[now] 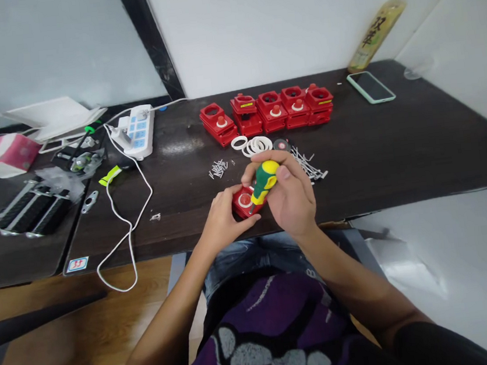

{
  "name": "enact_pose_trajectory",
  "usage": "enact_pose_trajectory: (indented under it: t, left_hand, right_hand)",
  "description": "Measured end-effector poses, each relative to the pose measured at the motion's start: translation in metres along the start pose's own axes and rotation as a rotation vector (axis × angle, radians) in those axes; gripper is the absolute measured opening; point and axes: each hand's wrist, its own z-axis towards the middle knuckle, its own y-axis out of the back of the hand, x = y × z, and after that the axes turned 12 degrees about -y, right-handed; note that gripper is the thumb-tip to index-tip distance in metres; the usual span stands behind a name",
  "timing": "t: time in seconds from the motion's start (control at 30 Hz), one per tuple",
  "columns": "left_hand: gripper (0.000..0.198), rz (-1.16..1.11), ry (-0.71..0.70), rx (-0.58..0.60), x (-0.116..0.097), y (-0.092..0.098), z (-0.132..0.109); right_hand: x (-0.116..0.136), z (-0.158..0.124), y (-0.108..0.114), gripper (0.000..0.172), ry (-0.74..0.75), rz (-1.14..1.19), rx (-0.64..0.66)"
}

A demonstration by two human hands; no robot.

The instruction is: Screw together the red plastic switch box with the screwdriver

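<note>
My left hand [222, 216] grips a small red box-shaped part [244, 201] with a white ring on top, near the front edge of the dark table [398, 147]. My right hand [291, 194] is closed round a green and yellow screwdriver [263, 182], whose tip points down onto the red part. Just behind my hands lie white rings [254, 145], a small pile of screws [218, 168] to the left and longer metal pins [309, 166] to the right. A row of several red parts [268, 111] stands further back.
A white power strip [135, 131] with a trailing white cable [128, 219] lies at the back left. A phone [370, 86] rests at the back right. A pink box [5, 153], white papers and black metal pieces [31, 209] sit on the left table.
</note>
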Motion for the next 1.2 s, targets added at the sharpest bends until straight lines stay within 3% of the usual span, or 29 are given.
enact_pose_trajectory:
  t: [0.23, 0.47, 0.63, 0.77, 0.9, 1.07, 1.2]
  left_hand:
    - [0.068, -0.051, -0.008, -0.012, 0.000, 0.000, 0.002]
    - [0.068, -0.035, 0.023, -0.004, -0.002, 0.001, 0.002]
    - [0.070, -0.023, 0.019, 0.009, -0.004, 0.002, 0.002]
    - [0.067, -0.012, 0.013, 0.002, -0.003, 0.002, 0.002]
    - [0.064, -0.039, -0.007, -0.017, -0.001, -0.001, 0.002]
    - [0.067, -0.029, 0.008, -0.008, -0.003, 0.001, 0.002]
    - [0.068, -0.031, 0.026, 0.001, -0.005, 0.002, 0.002]
  right_hand:
    - [-0.003, 0.005, -0.011, 0.051, 0.035, -0.045, -0.036]
    - [0.002, 0.005, 0.000, 0.022, 0.065, -0.179, -0.053]
    - [-0.002, -0.002, -0.003, 0.032, -0.021, -0.022, -0.032]
    - [-0.006, -0.001, -0.007, 0.035, 0.029, 0.084, 0.032]
    - [-0.006, 0.004, -0.004, 0.044, 0.032, 0.003, 0.032]
    - [0.001, 0.003, 0.002, 0.026, 0.045, -0.138, 0.010]
    - [0.005, -0.003, 0.001, 0.039, 0.023, -0.172, -0.034]
